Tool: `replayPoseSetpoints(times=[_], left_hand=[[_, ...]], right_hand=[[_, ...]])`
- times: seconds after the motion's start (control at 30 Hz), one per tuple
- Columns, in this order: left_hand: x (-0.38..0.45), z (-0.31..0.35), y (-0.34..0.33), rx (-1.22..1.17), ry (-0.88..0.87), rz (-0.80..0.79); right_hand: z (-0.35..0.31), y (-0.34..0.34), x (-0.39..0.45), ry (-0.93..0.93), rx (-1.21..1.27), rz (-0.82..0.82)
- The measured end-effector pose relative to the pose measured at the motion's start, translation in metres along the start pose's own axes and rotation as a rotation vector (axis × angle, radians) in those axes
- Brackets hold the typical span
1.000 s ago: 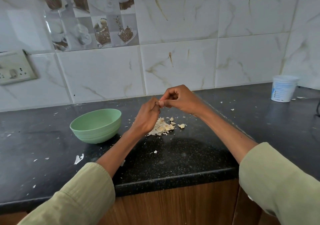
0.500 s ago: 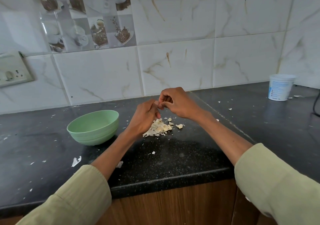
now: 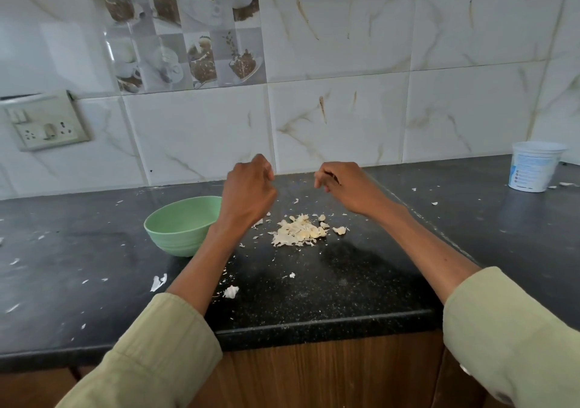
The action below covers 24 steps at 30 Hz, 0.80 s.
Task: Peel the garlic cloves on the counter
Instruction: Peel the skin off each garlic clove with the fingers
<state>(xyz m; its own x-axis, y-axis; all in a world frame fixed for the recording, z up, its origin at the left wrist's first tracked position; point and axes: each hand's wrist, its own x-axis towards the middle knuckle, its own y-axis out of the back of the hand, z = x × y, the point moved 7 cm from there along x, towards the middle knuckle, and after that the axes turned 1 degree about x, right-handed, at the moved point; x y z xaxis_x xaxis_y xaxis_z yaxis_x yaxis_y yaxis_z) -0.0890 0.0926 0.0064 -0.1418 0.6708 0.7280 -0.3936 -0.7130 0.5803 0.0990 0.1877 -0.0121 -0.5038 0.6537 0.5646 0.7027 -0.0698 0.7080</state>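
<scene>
- The left hand point(image 3: 248, 192) and right hand point(image 3: 346, 185) are raised over the back of the counter point(image 3: 314, 297), apart from each other, with the pile of garlic point(image 3: 299, 230) lying on the counter below and between them.
- Both hands have curled fingers; whether either pinches a clove or a bit of skin I cannot tell, as the fingertips are turned away.
- A green bowl point(image 3: 182, 225) sits just left of the pile, touching the left forearm in view.
- Loose skins are scattered toward the front edge.
- A white tub point(image 3: 533, 166) stands at the far right, by the wall.
- To peel well: likely nip the clove's tip with a thumbnail, strip the skin lengthwise, and drop the waste away from the cloves not yet peeled.
</scene>
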Motion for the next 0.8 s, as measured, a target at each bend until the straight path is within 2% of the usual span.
replayPoseSetpoints(times=[0.13,0.23,0.33,0.47,0.63,0.8], left_hand=[[0.004,-0.014,0.024,0.147,0.052,0.135],[0.004,-0.012,0.038,0.173,0.068,0.229],[0.005,-0.016,0.046,0.215,0.094,0.229],[0.006,-0.039,0.057,0.3,0.212,0.186],[0.008,-0.068,0.073,0.298,0.329,0.246],[0.004,-0.081,0.064,0.33,0.413,0.019]], right_hand=[[0.008,-0.013,-0.005,-0.035,-0.085,-0.161],[0.018,-0.025,-0.003,-0.054,-0.104,-0.222],[0.023,-0.03,-0.002,-0.046,-0.128,-0.248],[0.03,-0.032,0.001,-0.045,-0.132,-0.245],[0.03,-0.033,0.002,-0.035,-0.113,-0.258],[0.027,-0.035,-0.001,-0.032,-0.065,-0.289]])
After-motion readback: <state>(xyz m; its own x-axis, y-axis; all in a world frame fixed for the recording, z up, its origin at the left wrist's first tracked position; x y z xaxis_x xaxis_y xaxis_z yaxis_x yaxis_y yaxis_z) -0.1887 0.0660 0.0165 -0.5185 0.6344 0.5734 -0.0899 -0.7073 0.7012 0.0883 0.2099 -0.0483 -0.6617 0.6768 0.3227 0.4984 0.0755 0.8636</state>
